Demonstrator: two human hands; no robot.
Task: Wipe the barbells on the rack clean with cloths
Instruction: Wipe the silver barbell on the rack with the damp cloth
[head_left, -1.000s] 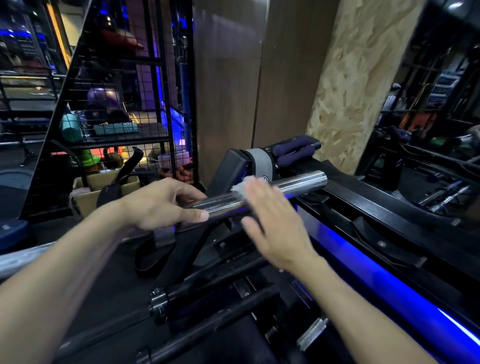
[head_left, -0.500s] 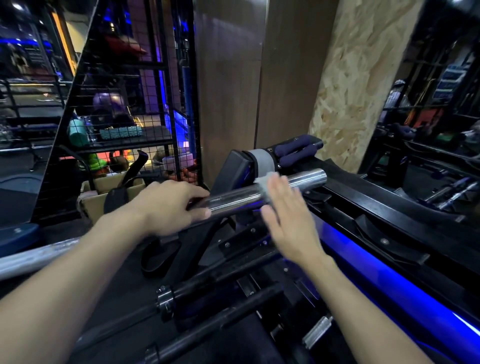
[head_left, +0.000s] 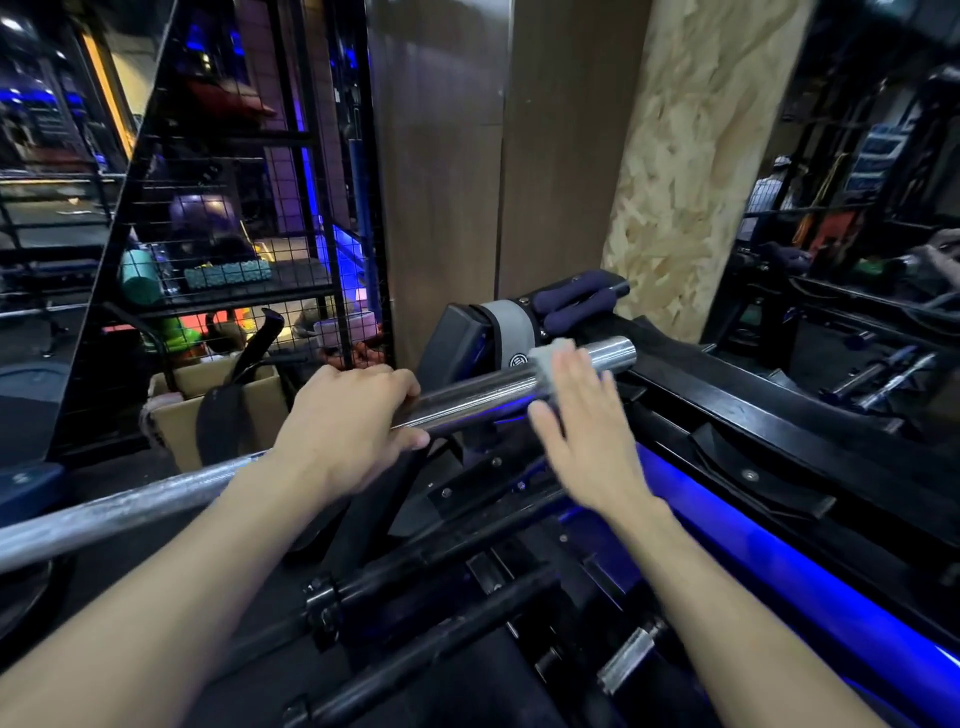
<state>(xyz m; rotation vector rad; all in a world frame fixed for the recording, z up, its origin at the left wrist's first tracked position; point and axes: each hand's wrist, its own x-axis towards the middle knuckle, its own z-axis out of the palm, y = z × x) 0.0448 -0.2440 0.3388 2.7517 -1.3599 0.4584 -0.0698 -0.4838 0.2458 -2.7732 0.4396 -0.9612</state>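
Head view looks down over your two bare forearms at a long chrome steel barbell (head_left: 483, 397) lying slantwise across a black steel rack (head_left: 737, 415), its polished sleeve end pointing up and to the right. Your left hand (head_left: 348, 426) is curled over the top of the barbell where shaft meets sleeve, fingers wrapped round it and thumb underneath. Your right hand (head_left: 582, 441) lies farther along the sleeve toward its end, fingers straight and together, pressing a small pale grey cloth (head_left: 545, 361) flat against the metal; only the cloth's upper edge shows past your fingertips. Left of your left hand the barbell's duller, rougher shaft runs off toward the frame's edge.

Below the barbell, darker black bars (head_left: 415, 577) lie in the rack's lower slots, and a glowing blue strip light (head_left: 769, 561) runs along the rack's right side. Just behind the barbell's sleeve end sit a grey padded collar (head_left: 511, 332) and dark navy foam handles (head_left: 576, 299). Behind those rise a brown wood-panel wall (head_left: 441, 156) and a pale chipboard pillar (head_left: 691, 156). Left of the barbell stands a black wire-mesh shelving cage (head_left: 234, 208) holding coloured gym gear, with an open brown cardboard box (head_left: 208, 400) at its foot. The room is dim, lit in blue.
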